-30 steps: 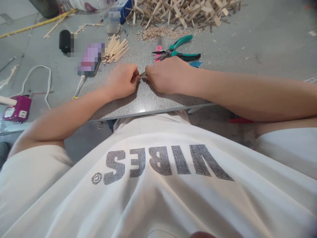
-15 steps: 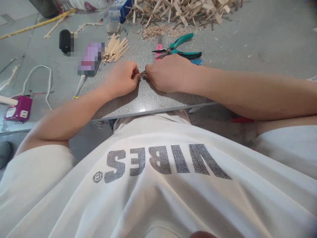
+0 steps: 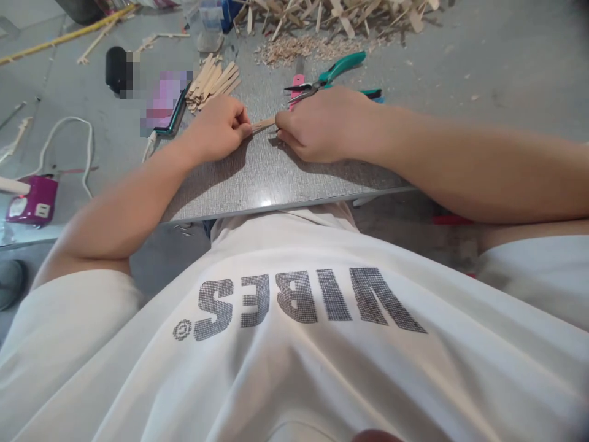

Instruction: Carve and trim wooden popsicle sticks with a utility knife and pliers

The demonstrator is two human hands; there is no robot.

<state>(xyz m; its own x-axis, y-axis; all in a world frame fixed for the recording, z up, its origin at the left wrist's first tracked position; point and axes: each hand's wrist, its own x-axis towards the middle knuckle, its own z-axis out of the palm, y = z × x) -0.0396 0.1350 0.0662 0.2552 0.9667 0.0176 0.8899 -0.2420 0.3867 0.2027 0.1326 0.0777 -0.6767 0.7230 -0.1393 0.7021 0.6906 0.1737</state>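
A thin flat wooden craft stick point(image 3: 264, 125) spans the short gap between my two hands above the table. My left hand point(image 3: 218, 127) pinches its left end with curled fingers. The right end is in the closed fingers of my right hand point(image 3: 317, 126), which hide that part. Just beyond the right hand lie long-nose pliers point(image 3: 343, 65) with green handles, resting over a flat pink object point(image 3: 298, 81). Next to my left hand sits a loose bunch of craft sticks point(image 3: 214, 80).
A heap of joined wooden sticks point(image 3: 340, 15) and wood shavings point(image 3: 294, 50) lie at the back. On the left are a phone point(image 3: 173, 113) on a cable, a black case point(image 3: 116, 69) and a purple power block point(image 3: 39, 199). The table edge point(image 3: 276, 207) runs before my body.
My hands have moved slightly apart and away from my body, the left one leftward. More of the craft stick shows between them.
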